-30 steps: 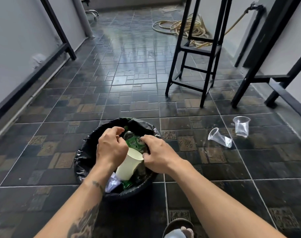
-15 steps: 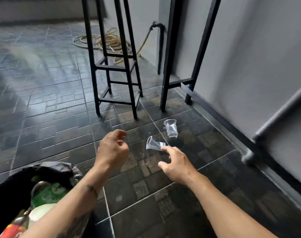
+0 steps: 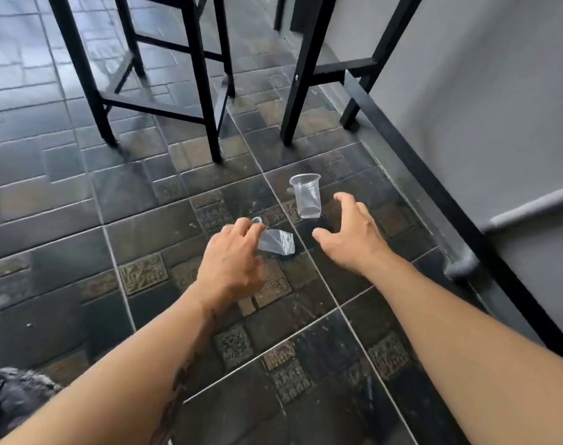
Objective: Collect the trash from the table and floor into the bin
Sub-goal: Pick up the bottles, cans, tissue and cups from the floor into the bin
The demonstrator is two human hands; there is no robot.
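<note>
Tiled floor (image 3: pixel 139 220) | crushed cup (image 3: pixel 278 241) at left hand (image 3: pixel 232 255) fingers (image 3: pixel 241 227)

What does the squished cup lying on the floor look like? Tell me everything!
The crushed cup is thin, see-through plastic with fine ridges, and its sides are crumpled. It lies on its side on the dark tiled floor, rim toward the left hand. That hand's fingers reach over the rim end, hiding part of it, so a grip isn't certain.
</note>
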